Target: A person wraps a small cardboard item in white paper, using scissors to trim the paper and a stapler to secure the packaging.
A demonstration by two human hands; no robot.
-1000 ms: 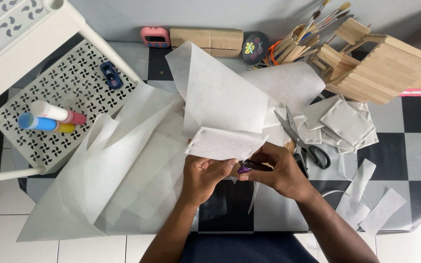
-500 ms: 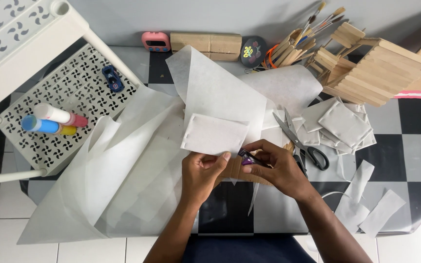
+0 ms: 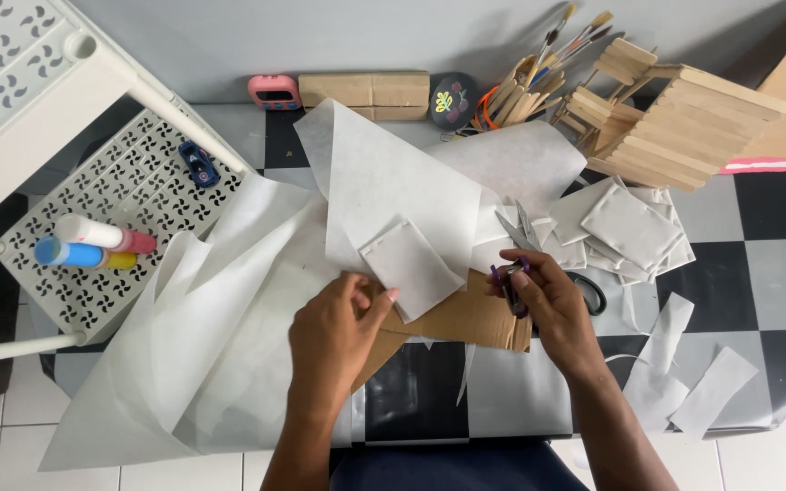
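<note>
While the left hand (image 3: 334,332) pinches the brown cardboard piece (image 3: 466,318) with its white paper-covered square (image 3: 411,268) near the table's front edge, I'd say keep that grip flat and steady so nothing slides. The right hand (image 3: 548,305) is closed round a small purple tool (image 3: 507,282), tip just beside the cardboard. Paper looks thin, white and a bit crinkly, cardboard stiff and plain brown.
</note>
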